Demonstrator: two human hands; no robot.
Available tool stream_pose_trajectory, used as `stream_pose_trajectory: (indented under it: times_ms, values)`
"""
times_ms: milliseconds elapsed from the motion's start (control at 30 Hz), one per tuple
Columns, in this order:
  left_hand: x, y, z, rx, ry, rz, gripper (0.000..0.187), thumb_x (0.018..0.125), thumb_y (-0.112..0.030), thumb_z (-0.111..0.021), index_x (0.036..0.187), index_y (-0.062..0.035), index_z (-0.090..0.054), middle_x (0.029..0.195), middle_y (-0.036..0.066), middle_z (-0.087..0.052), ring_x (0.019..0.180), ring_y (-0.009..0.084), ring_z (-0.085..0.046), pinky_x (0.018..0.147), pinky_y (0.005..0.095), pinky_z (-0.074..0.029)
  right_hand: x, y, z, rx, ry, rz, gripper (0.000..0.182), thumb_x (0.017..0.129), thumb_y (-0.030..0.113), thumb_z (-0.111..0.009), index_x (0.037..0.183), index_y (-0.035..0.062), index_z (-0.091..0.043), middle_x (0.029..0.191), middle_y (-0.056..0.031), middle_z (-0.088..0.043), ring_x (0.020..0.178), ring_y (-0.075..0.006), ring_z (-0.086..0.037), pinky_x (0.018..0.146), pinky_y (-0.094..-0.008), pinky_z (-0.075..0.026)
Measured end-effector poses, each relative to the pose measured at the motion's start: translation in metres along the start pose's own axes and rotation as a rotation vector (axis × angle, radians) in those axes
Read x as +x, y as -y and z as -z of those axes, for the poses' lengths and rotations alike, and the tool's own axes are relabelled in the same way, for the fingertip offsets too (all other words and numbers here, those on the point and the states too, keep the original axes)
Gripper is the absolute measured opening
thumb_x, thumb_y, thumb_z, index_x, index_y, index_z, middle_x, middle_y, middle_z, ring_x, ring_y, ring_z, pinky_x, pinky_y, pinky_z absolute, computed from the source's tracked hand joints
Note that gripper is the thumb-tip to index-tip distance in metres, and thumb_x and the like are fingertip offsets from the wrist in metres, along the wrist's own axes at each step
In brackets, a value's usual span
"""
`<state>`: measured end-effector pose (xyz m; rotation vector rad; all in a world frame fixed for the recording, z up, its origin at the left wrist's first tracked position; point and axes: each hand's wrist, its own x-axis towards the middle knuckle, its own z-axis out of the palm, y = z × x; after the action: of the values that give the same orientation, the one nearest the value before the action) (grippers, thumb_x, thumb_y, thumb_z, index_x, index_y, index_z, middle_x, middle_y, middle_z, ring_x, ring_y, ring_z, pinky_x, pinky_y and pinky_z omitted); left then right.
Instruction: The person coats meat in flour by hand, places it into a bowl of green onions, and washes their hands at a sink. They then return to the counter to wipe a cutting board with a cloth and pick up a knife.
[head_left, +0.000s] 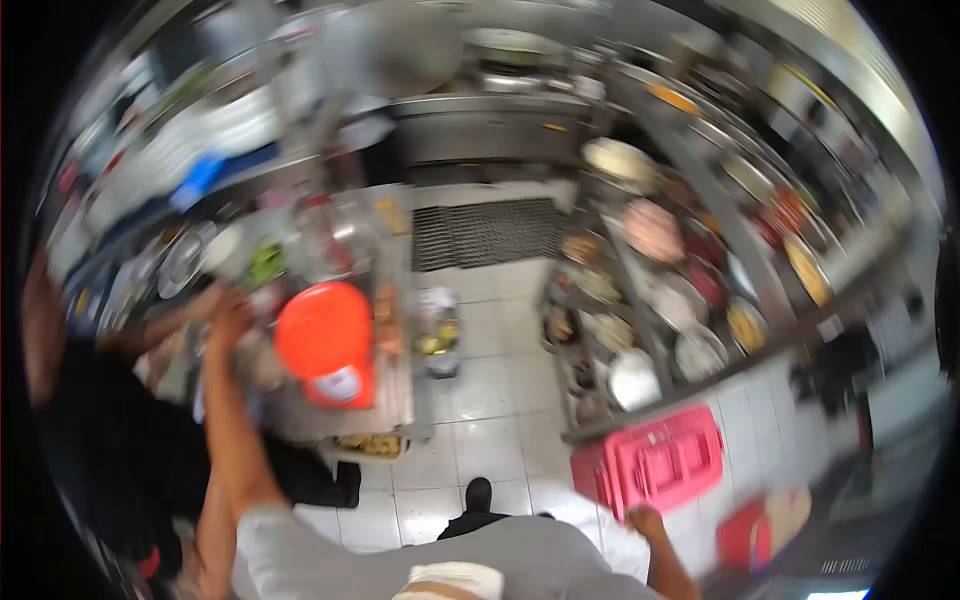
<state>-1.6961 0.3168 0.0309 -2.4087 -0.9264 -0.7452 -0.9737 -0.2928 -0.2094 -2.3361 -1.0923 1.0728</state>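
1. While the view is blurred and strongly curved, the left hand (228, 318) reaches up to the crowded steel counter (300, 410) on the left, right beside an orange plastic container (325, 340) that stands on that counter; whether its fingers are closed on anything I cannot tell.
2. The right hand (645, 520) is low at the right, touching the lower edge of a pink plastic crate (660, 458) that stands on the white tiled floor (480, 400); it seems to grip the rim, but the blur leaves this uncertain.
3. A second person in a dark top (110, 440) stands at the far left, with an arm stretched toward the same counter.
4. Bowls and pans of food (655, 235) fill the shelving on the right.
5. A black floor mat (490, 232) lies further up the aisle.
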Motion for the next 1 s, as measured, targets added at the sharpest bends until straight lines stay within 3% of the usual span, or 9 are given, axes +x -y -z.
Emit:
stream_pose_trajectory:
  times_ms: [67, 133, 433, 700, 833, 867, 900, 967, 1000]
  values:
    - [0.005, 0.004, 0.028, -0.580, 0.240, 0.897, 0.014, 0.079, -0.011, -0.055, 0.087, 0.0000, -0.059, 0.070, 0.008, -0.056, 0.063, 0.0177, -0.053, 0.057, 0.0308, -0.044, -0.005, -0.002, 0.001, -0.217, -0.047, 0.176, 0.033, 0.087, 0.033, -0.043, 0.081, 0.0082, -0.062, 0.065, -0.0077, -0.062, 0.058, -0.0204, -0.061, 0.057, -0.0326, -0.049]
    - [0.049, -0.039, 0.095, -0.501, 0.230, 0.923, 0.014, 0.084, -0.013, -0.052, 0.088, -0.0009, -0.057, 0.069, 0.002, -0.050, 0.062, 0.0106, -0.046, 0.052, 0.0265, -0.040, -0.018, -0.010, 0.000, -0.013, -0.036, -0.028, 0.030, 0.086, 0.032, -0.045, 0.078, 0.0077, -0.061, 0.065, -0.0078, -0.061, 0.057, -0.0190, -0.061, 0.056, -0.0323, -0.049]
    - [0.205, -0.418, 0.220, -0.624, 0.143, 0.227, 0.009, 0.074, 0.002, -0.053, 0.082, 0.0036, -0.056, 0.074, 0.007, -0.054, 0.072, 0.0142, -0.054, 0.064, 0.0233, -0.042, -0.087, -0.078, 0.046, 0.407, -0.093, -0.269, 0.024, 0.087, 0.023, -0.050, 0.090, 0.0033, -0.063, 0.071, -0.0076, -0.064, 0.062, -0.0139, -0.061, 0.058, -0.0270, -0.050]
    - [0.255, -0.775, 0.125, -0.895, 0.261, -0.540, 0.025, 0.063, -0.004, -0.068, 0.087, -0.0062, -0.061, 0.091, 0.010, -0.059, 0.078, 0.0276, -0.060, 0.069, 0.0349, -0.050, -0.182, -0.243, 0.126, 0.755, -0.375, -0.298, 0.023, 0.084, 0.019, -0.051, 0.087, -0.0015, -0.061, 0.071, -0.0076, -0.062, 0.062, -0.0132, -0.059, 0.056, -0.0271, -0.048]
    - [0.235, -0.844, 0.076, -0.930, 0.195, -0.700, 0.026, 0.069, -0.014, -0.065, 0.093, -0.0063, -0.064, 0.103, 0.009, -0.061, 0.089, 0.0266, -0.060, 0.078, 0.0355, -0.050, -0.207, -0.285, 0.153, 0.718, -0.447, -0.224, 0.019, 0.087, 0.015, -0.046, 0.081, 0.0014, -0.058, 0.070, -0.0058, -0.060, 0.061, -0.0137, -0.056, 0.056, -0.0263, -0.045]
    - [0.230, -0.864, 0.086, -1.185, 0.711, -0.327, 0.026, 0.072, -0.019, -0.061, 0.095, -0.0062, -0.064, 0.104, 0.010, -0.061, 0.094, 0.0276, -0.059, 0.081, 0.0364, -0.048, -0.211, -0.257, 0.171, 0.813, -0.499, -0.214, 0.017, 0.085, 0.014, -0.049, 0.075, 0.0022, -0.056, 0.064, -0.0046, -0.055, 0.057, -0.0116, -0.051, 0.052, -0.0255, -0.042]
    - [0.222, -0.881, 0.075, -1.048, 0.369, -0.684, 0.026, 0.075, -0.018, -0.058, 0.097, -0.0053, -0.063, 0.102, 0.012, -0.061, 0.096, 0.0288, -0.057, 0.082, 0.0371, -0.047, -0.205, -0.241, 0.179, 0.966, -0.539, -0.263, 0.016, 0.085, 0.014, -0.050, 0.074, 0.0037, -0.055, 0.064, -0.0042, -0.055, 0.056, -0.0110, -0.050, 0.051, -0.0248, -0.042]
    - [0.209, -0.918, 0.073, -1.178, 0.401, -0.616, 0.015, 0.074, -0.011, -0.052, 0.083, -0.0039, -0.062, 0.089, 0.015, -0.060, 0.083, 0.0300, -0.059, 0.076, 0.0384, -0.048, -0.145, -0.345, 0.171, 1.718, -0.014, -0.122, 0.020, 0.080, 0.018, -0.055, 0.090, 0.0006, -0.056, 0.071, -0.0075, -0.059, 0.057, -0.0148, -0.053, 0.051, -0.0276, -0.043]
    - [0.207, -0.930, 0.085, -1.210, 0.460, -0.523, 0.009, 0.074, -0.010, -0.053, 0.076, -0.0039, -0.059, 0.085, 0.015, -0.059, 0.080, 0.0309, -0.059, 0.071, 0.0403, -0.048, -0.135, -0.313, 0.184, 1.407, -0.124, -0.102, 0.032, 0.085, 0.025, -0.049, 0.103, -0.0009, -0.054, 0.091, -0.0109, -0.057, 0.075, -0.0200, -0.054, 0.064, -0.0332, -0.044]
